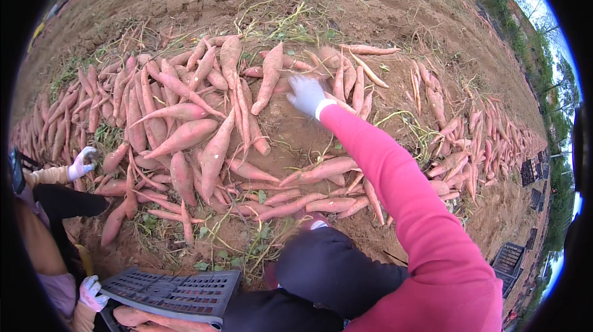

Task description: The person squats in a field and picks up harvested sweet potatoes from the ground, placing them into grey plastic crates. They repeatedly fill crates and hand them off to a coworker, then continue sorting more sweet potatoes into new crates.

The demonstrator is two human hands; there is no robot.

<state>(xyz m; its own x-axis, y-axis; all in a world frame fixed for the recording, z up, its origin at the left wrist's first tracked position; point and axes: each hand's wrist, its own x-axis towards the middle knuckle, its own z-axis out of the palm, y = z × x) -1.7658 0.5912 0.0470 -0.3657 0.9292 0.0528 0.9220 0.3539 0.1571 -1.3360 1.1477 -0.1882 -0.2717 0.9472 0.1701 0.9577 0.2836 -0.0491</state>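
Observation:
My right hand [305,95], in a pale glove with a white cuff, reaches out over the soil among sweet potatoes. Its fingers are blurred, and a reddish root lies at their tips; whether they grip it cannot be told. A large sweet potato [269,78] lies just left of the hand, and thinner roots [358,88] lie to its right. My left hand is out of view. In front of my knees runs a row of sweet potatoes [319,172], with a dense heap [178,137] to the left.
At the lower left, a co-worker's gloved hand [92,293] touches a dark plastic crate [173,288] beside sweet potatoes. Their other gloved hand [82,164] is near the heap. Cut vines [259,244] lie before my knees. More crates [508,260] stand at the far right.

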